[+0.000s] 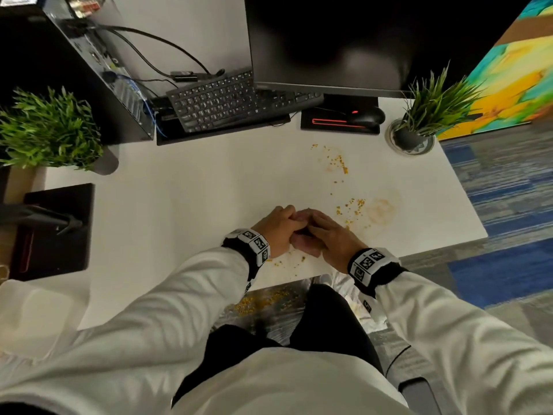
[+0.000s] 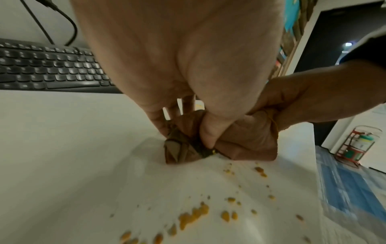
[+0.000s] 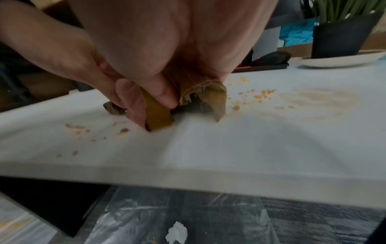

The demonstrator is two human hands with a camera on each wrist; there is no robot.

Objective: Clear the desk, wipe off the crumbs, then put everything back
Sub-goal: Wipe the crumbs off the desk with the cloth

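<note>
A crumpled brown cloth (image 2: 246, 143) (image 3: 217, 95) lies bunched on the white desk (image 1: 185, 205) near its front edge. My left hand (image 1: 276, 227) and my right hand (image 1: 327, 235) meet over the cloth and both grip it, thumbs and fingers pinching its folds. In the head view the cloth is almost fully hidden under the hands. Yellow crumbs (image 1: 350, 206) (image 2: 193, 216) (image 3: 263, 94) lie scattered to the right of the hands and along the front edge. A faint round orange smear (image 1: 381, 209) sits further right.
At the back stand a black keyboard (image 1: 227, 100), a monitor (image 1: 329, 40), a mouse (image 1: 368, 115) on its pad, a PC tower (image 1: 74, 73) and two potted plants (image 1: 48, 130) (image 1: 428, 115). A black pad (image 1: 54, 232) lies left. Crumbs (image 1: 266, 301) litter the plastic-covered floor below.
</note>
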